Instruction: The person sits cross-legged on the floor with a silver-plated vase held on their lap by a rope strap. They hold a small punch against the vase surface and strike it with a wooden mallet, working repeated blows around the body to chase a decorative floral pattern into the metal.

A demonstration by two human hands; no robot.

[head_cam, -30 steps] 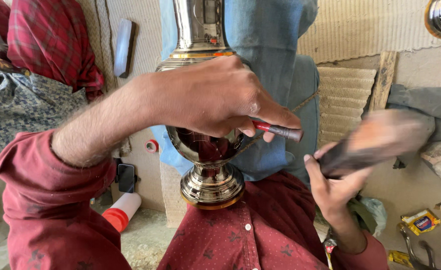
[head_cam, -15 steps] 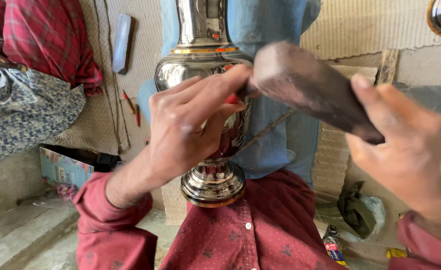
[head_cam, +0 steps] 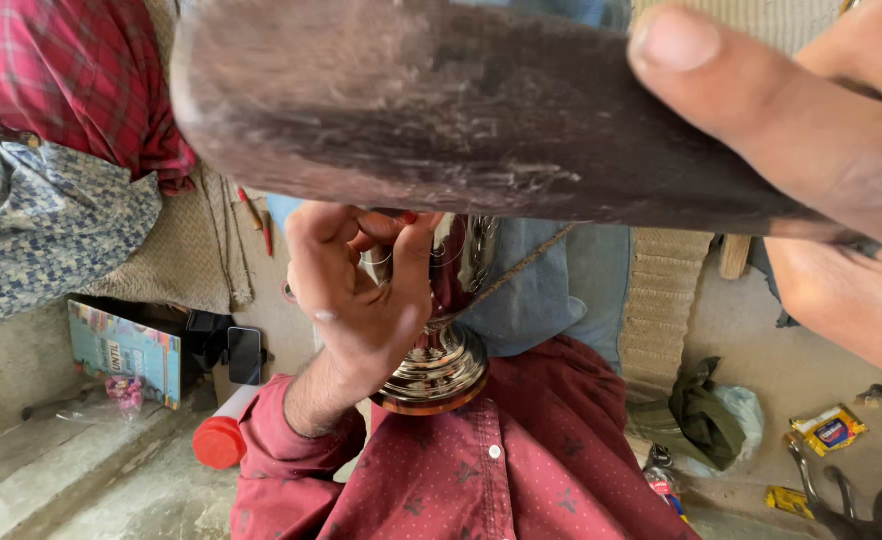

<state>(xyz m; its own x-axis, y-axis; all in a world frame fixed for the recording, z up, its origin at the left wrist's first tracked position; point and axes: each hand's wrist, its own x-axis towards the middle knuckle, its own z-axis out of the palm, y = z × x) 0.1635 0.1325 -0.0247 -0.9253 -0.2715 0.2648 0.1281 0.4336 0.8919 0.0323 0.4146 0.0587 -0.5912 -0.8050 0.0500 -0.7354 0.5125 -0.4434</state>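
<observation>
My right hand [head_cam: 831, 170] grips a dark wooden mallet [head_cam: 441, 110] raised very close to the camera, filling the top of the view. Below it my left hand [head_cam: 356, 295] wraps around a shiny metal vase [head_cam: 441, 365] with a flared round foot, pressing a thin red-handled tool [head_cam: 406, 217] against its body. The vase's foot rests against my red dotted shirt [head_cam: 521, 460]. The mallet hides the upper part of the vase.
A person in blue clothing [head_cam: 551, 290] sits just behind the vase. A colourful box [head_cam: 126, 350], a phone [head_cam: 244, 353] and a red-capped white tube [head_cam: 223, 435] lie at the left. A green cloth [head_cam: 706, 415], small packets [head_cam: 829, 430] and metal tools [head_cam: 861, 490] lie at the right.
The mallet in my right hand has swung up and left toward the camera, now covering the top of the view. My left hand stays on the vase with the red-handled tool.
</observation>
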